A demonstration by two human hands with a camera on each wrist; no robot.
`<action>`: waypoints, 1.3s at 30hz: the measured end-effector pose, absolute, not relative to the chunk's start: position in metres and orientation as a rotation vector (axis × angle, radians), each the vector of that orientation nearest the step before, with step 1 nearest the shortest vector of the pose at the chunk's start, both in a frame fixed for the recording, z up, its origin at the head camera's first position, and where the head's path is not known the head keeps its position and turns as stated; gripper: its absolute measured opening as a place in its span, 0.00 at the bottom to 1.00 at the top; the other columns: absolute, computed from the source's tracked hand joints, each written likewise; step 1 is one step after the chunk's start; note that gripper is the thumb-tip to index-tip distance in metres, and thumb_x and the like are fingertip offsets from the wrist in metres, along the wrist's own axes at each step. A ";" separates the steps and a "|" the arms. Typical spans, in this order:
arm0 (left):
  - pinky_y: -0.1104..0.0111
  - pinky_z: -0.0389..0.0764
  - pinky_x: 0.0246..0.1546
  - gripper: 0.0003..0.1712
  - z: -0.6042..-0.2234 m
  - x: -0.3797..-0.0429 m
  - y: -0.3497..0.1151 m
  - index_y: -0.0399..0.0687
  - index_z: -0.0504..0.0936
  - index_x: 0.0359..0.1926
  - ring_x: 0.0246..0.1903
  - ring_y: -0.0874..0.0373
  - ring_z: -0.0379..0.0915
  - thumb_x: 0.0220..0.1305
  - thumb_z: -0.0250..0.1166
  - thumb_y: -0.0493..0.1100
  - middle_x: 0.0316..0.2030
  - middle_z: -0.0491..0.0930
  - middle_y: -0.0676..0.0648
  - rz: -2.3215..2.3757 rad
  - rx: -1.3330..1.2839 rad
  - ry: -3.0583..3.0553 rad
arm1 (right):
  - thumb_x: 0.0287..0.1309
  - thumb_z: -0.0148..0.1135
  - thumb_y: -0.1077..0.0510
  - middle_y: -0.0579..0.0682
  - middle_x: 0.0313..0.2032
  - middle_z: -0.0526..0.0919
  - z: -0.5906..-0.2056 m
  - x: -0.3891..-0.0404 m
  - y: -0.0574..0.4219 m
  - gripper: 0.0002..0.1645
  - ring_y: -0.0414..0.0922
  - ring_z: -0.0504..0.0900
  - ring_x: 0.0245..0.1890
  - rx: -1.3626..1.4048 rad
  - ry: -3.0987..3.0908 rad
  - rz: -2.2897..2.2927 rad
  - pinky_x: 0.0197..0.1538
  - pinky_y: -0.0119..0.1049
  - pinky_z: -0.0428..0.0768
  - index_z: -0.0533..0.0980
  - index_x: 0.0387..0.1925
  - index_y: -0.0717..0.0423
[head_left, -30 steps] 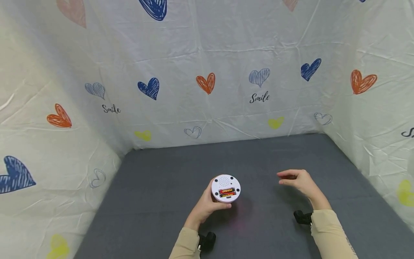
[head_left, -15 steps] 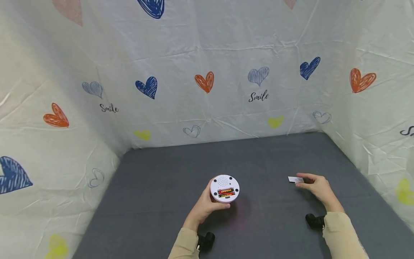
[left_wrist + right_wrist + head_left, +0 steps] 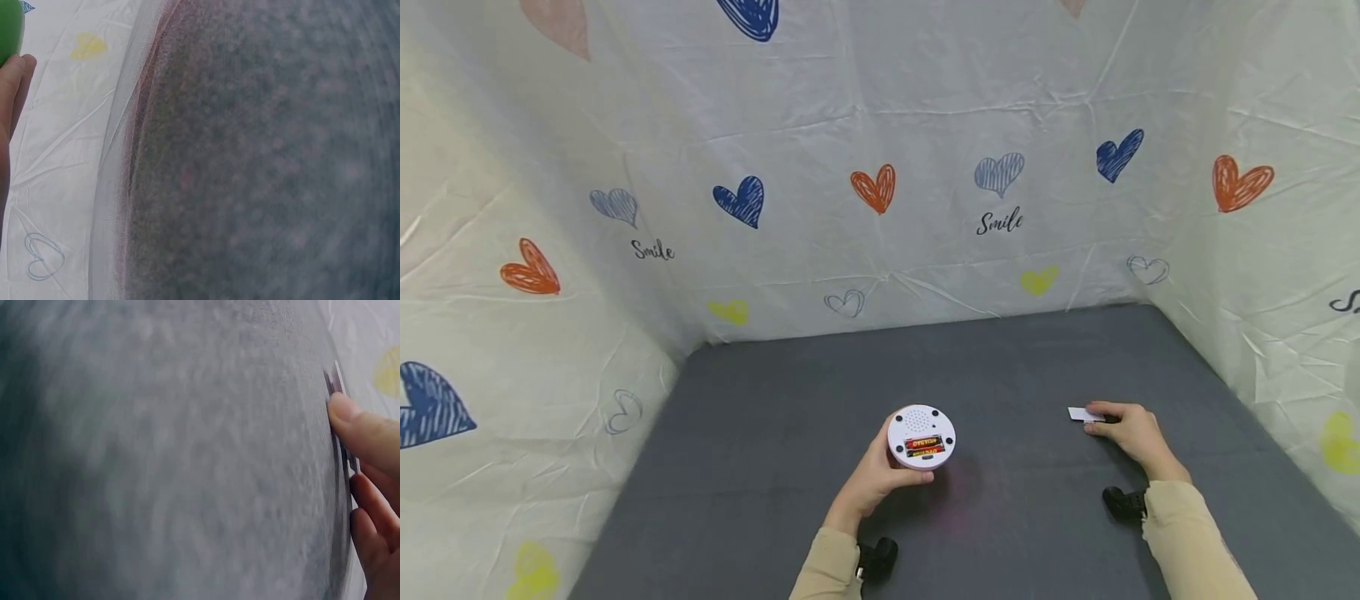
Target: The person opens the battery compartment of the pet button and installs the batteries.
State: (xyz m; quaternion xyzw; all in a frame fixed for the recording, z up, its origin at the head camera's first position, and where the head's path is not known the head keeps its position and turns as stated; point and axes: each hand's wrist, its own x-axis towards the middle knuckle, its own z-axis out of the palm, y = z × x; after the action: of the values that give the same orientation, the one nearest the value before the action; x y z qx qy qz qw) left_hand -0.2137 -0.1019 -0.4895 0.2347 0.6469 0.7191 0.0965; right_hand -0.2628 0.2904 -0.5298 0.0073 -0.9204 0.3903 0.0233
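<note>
My left hand grips a round device by its side, with the white underside facing up. Two red-and-black batteries sit in its uncovered compartment, among dark round feet and speaker holes. In the left wrist view a green part of the device shows beside the fingers. Off to the right, my right hand pinches a small white battery cover between thumb and fingers, low over the table. The right wrist view catches that cover edge-on, partly behind the thumb.
A dark grey cloth covers the table. White curtains printed with hearts and the word "Smile" rise at the back and on both sides. A black wrist camera is strapped to each wrist.
The right hand, with no cover visible in it a second ago, moved right and now holds the battery cover. The left hand and device have stayed almost still.
</note>
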 end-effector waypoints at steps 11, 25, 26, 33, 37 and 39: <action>0.60 0.74 0.38 0.49 -0.506 -0.223 -0.101 0.48 0.55 0.61 0.42 0.49 0.70 0.37 0.69 0.26 0.49 0.65 0.39 2.150 0.716 1.855 | 0.46 0.63 0.50 0.57 0.45 0.75 -0.530 -0.263 0.288 0.21 0.58 0.68 0.48 0.055 -2.842 1.098 0.46 0.54 0.65 0.78 0.42 0.56; 0.61 0.74 0.40 0.47 -0.491 -0.218 -0.097 0.46 0.56 0.60 0.43 0.49 0.69 0.37 0.69 0.28 0.48 0.66 0.40 2.125 0.689 1.915 | 0.47 0.59 0.46 0.48 0.42 0.78 -0.539 -0.278 0.265 0.19 0.48 0.75 0.43 0.150 -2.619 1.073 0.41 0.44 0.74 0.79 0.41 0.48; 0.61 0.74 0.40 0.47 -0.489 -0.217 -0.096 0.46 0.56 0.59 0.43 0.50 0.69 0.38 0.69 0.28 0.48 0.67 0.40 2.122 0.687 1.923 | 0.47 0.59 0.44 0.44 0.42 0.78 -0.547 -0.285 0.263 0.18 0.44 0.76 0.42 0.177 -2.577 1.052 0.39 0.40 0.75 0.79 0.41 0.44; 0.61 0.74 0.40 0.47 -0.484 -0.219 -0.091 0.45 0.55 0.60 0.42 0.50 0.70 0.38 0.69 0.28 0.48 0.67 0.40 2.134 0.717 1.906 | 0.45 0.64 0.53 0.40 0.43 0.77 -0.546 -0.298 0.203 0.16 0.37 0.75 0.43 0.548 -2.223 1.298 0.37 0.28 0.75 0.79 0.41 0.42; 0.60 0.74 0.40 0.48 -0.484 -0.221 -0.091 0.46 0.53 0.61 0.43 0.50 0.69 0.39 0.68 0.27 0.49 0.65 0.40 2.143 0.730 1.869 | 0.44 0.64 0.61 0.52 0.42 0.78 -0.482 -0.257 0.153 0.16 0.45 0.74 0.45 0.780 -2.114 1.421 0.42 0.30 0.74 0.79 0.39 0.56; 0.60 0.73 0.40 0.48 -0.483 -0.222 -0.091 0.47 0.53 0.61 0.44 0.50 0.68 0.40 0.68 0.27 0.50 0.64 0.40 2.153 0.719 1.858 | 0.43 0.64 0.64 0.55 0.41 0.78 -0.451 -0.234 0.132 0.15 0.49 0.74 0.44 0.838 -2.126 1.451 0.44 0.32 0.73 0.79 0.38 0.60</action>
State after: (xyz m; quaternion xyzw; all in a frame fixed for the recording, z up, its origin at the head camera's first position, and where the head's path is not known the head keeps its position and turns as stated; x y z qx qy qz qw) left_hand -0.2216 -0.0908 -0.4833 0.2438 0.6300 0.7300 0.1039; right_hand -0.2339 0.1324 -0.4508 0.3024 -0.7669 0.5234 0.2154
